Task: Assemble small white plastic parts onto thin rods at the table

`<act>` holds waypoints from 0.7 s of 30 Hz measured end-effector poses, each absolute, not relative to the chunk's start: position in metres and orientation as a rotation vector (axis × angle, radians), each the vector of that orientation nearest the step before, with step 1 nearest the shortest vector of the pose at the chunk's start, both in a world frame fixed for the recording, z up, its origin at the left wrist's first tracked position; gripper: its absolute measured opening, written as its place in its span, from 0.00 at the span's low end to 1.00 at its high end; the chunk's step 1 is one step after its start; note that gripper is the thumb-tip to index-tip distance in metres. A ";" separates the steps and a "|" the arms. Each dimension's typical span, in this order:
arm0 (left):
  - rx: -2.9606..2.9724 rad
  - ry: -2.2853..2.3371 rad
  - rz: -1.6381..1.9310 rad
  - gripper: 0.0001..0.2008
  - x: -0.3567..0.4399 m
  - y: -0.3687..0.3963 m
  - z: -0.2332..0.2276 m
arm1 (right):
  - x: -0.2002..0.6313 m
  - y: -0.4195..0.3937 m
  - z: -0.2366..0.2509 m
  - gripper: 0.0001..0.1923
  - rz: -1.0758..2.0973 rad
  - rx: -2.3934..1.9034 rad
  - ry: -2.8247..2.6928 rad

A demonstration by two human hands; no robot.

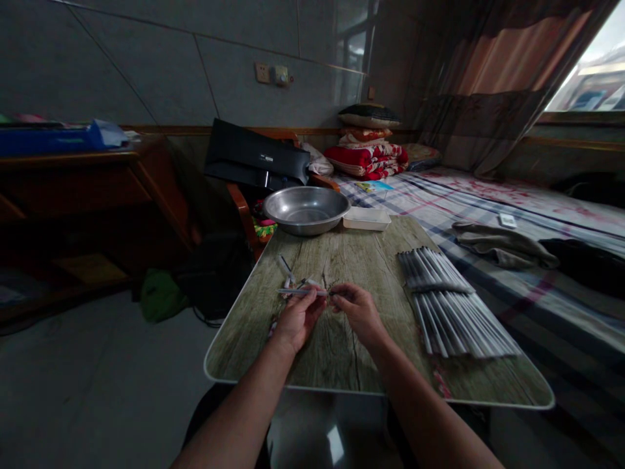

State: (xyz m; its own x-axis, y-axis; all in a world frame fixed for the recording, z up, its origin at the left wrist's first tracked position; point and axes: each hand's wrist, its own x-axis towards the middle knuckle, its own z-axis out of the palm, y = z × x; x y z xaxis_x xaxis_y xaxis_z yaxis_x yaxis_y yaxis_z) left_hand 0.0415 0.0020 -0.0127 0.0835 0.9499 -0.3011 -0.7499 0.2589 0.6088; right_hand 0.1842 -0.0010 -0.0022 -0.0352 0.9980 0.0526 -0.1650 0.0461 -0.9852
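Item: thin pale rod (pixel 301 292), held level over the table (pixel 342 365), pinched in the fingers of the left hand (pixel 296 320); its right end is met by the narrowed fingertips of the right hand (pixel 358 311).

Loose small parts (pixel 288 270) lie at 11 o'clock of the hands, a stack of grey strips (pixel 452 303) at 3 o'clock, a metal bowl (pixel 306 210) at 12.

Risk, as judged: the rod may be bent or dropped if squeezed unevenly; the parts could be swept off by a wrist.
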 end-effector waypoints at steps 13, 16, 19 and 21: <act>0.397 0.760 1.271 0.06 0.042 0.001 -0.013 | 0.185 -0.002 -0.006 0.09 1.245 -1.043 -1.141; 0.406 0.757 1.256 0.05 0.041 0.001 -0.013 | 0.185 -0.001 -0.006 0.08 1.211 -1.111 -1.175; 0.412 0.748 1.260 0.05 0.040 0.000 -0.013 | 0.184 -0.001 -0.008 0.08 1.157 -1.176 -1.253; 0.415 0.746 1.264 0.05 0.039 0.000 -0.012 | 0.184 0.000 -0.010 0.07 1.132 -1.184 -1.294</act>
